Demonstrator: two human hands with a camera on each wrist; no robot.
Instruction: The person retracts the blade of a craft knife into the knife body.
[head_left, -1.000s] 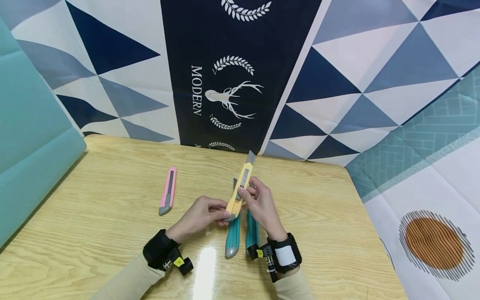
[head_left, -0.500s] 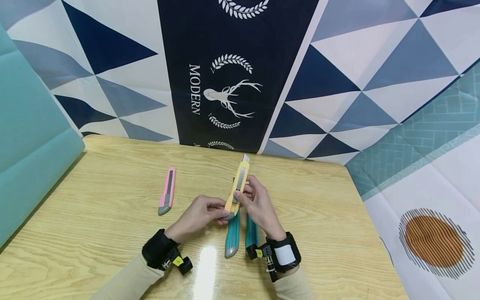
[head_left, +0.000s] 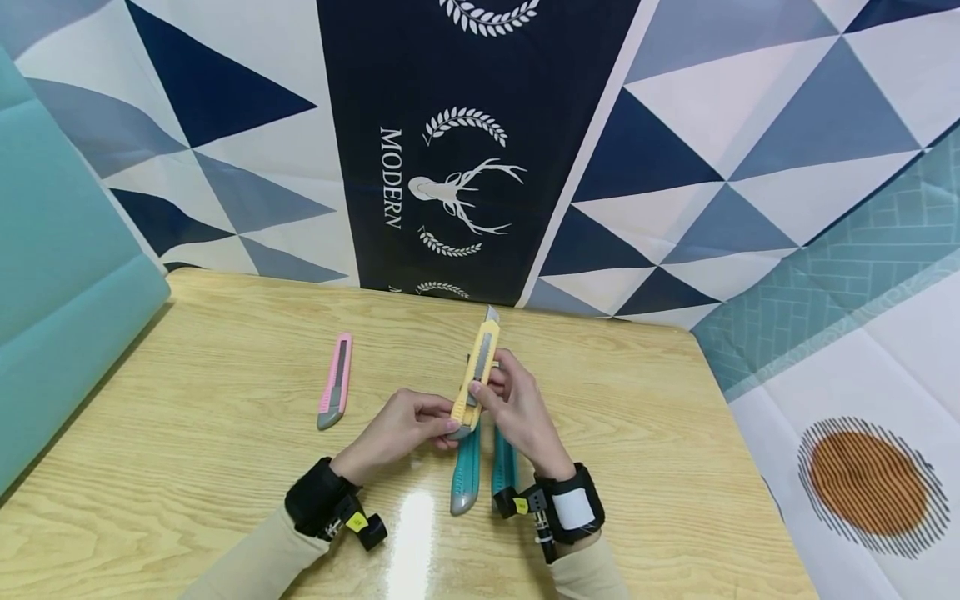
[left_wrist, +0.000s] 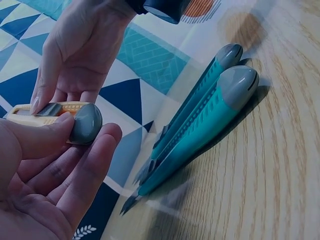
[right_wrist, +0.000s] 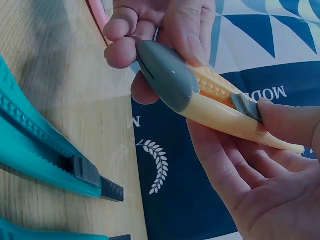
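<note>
Both hands hold a yellow utility knife [head_left: 484,350] up above the table, tilted, with a short length of blade out at its far tip. My left hand [head_left: 401,429] pinches its grey end cap [left_wrist: 88,124] between thumb and fingers. On the grey slider [right_wrist: 246,107] rests the thumb of my right hand [head_left: 521,412], whose fingers support the body from beneath. Two teal utility knives lie below the hands: one teal knife [head_left: 466,475] and, to its right, another teal knife [head_left: 504,462] partly hidden by the right hand and wrist camera. Their blade tips show in the wrist views.
To the left on the wooden table [head_left: 225,400] lies a pink utility knife [head_left: 336,382]. A patterned cloth [head_left: 465,167] hangs behind the table's back edge, and a light-blue padded panel [head_left: 67,267] stands at the left.
The yellow knife's blade has drawn back from a long length to a short one as the right thumb slid toward the end cap. The knife tip shifted slightly left. Left hand stays put.
</note>
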